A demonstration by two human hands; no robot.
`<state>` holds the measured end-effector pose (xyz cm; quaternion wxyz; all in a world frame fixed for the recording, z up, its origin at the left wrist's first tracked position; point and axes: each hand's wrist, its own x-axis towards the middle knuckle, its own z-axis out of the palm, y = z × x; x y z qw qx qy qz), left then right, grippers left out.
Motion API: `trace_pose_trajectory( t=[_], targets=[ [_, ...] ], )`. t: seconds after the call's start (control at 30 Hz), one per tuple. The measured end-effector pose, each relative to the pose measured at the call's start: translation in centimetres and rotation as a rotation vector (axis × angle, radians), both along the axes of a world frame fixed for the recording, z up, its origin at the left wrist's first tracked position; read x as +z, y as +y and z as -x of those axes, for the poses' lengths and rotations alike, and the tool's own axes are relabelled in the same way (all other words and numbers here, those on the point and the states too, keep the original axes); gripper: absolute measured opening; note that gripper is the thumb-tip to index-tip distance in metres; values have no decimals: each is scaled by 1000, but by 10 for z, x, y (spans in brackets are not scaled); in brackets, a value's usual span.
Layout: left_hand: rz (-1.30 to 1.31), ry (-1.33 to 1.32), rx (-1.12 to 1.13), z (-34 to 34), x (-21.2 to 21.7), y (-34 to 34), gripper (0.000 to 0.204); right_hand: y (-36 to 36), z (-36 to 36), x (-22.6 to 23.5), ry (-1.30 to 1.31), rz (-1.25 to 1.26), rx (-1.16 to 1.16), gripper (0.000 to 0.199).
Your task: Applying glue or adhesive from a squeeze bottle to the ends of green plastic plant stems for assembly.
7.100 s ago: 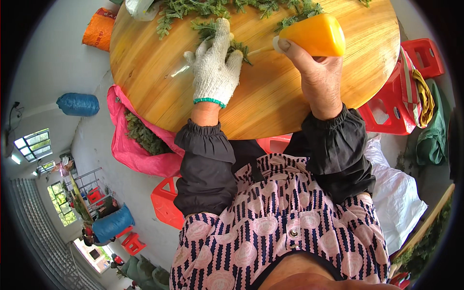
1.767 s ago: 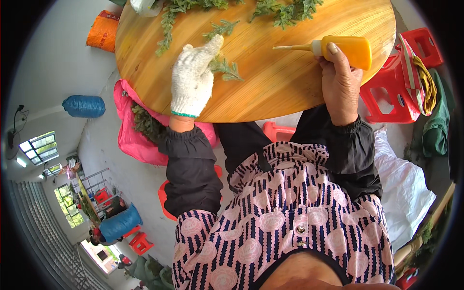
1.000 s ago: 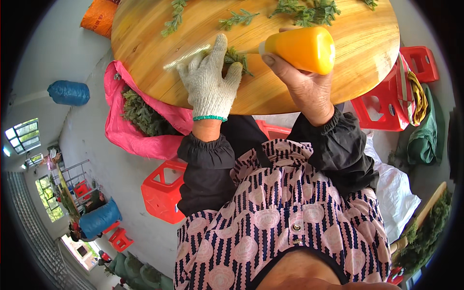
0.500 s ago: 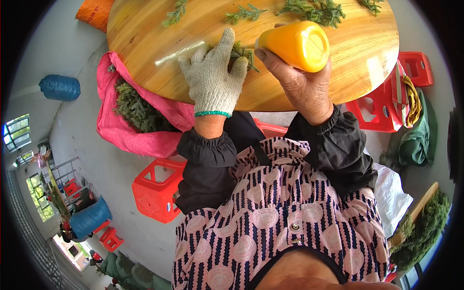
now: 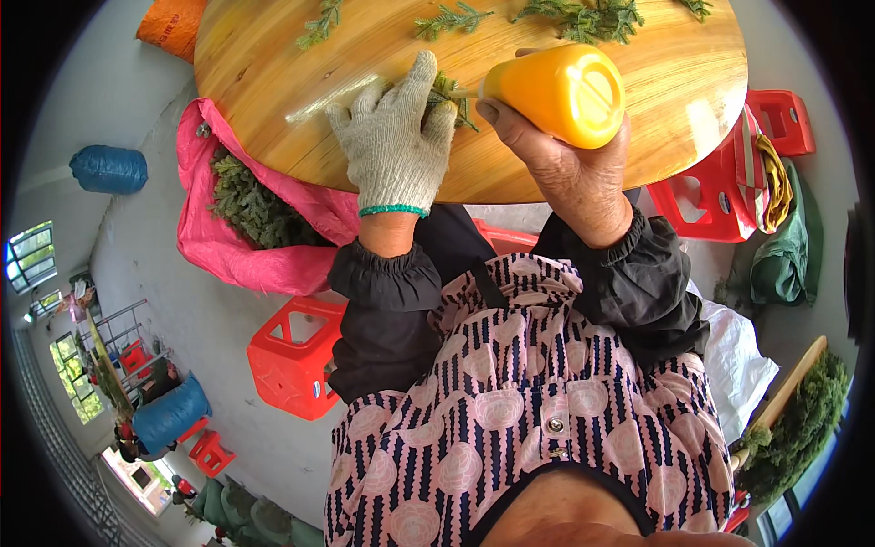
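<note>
My left hand (image 5: 394, 141), in a cream knitted glove with a green cuff edge, is palm down at the near edge of the round wooden table (image 5: 328, 137). Its thumb and index finger are around a small green fir sprig (image 5: 459, 102), partly hidden under the glove. My bare right hand (image 5: 576, 173) grips a yellow squeeze bottle (image 5: 583, 96), tilted with its base toward me. The bottle's narrow tip points left and reaches the sprig; whether anything comes out cannot be seen.
More fir sprigs (image 5: 597, 20) lie along the table's far part. A pink sack (image 5: 232, 260) of greenery stands at the left, near a red stool (image 5: 296, 356). Other red stools (image 5: 702, 201) and a green bag (image 5: 786, 260) are at the right.
The view has shifted slightly, so the table sits a little higher and further left. The bottle has tipped slightly and moved a little away from the gloved hand; both grips look the same.
</note>
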<state>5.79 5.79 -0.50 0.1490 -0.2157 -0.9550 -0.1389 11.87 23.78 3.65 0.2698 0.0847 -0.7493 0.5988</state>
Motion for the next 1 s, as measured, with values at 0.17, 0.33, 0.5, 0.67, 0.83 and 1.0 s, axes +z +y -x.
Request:
trace_pose_trajectory(
  t=[0.17, 0.33, 0.5, 0.67, 0.83, 1.0],
  targets=[
    [6, 36, 7, -2, -3, -6, 57, -2, -7, 0, -36, -111, -53, 22],
    [-17, 28, -19, 4, -13, 2, 56, 4, -13, -7, -60, -45, -64, 23],
    [4, 220, -36, 4, -11, -6, 51, 0, -19, -7, -84, -38, -81, 27],
    [33, 55, 15, 5, -6, -3, 48, 1, -25, -7, -75, -103, -80, 28],
    [-2, 81, -7, 8, -10, -5, 48, -1, -31, -9, -38, -33, -87, 29],
    [-9, 85, -3, 9, -11, -7, 48, 2, -35, -16, -13, -83, -94, 28]
  ],
)
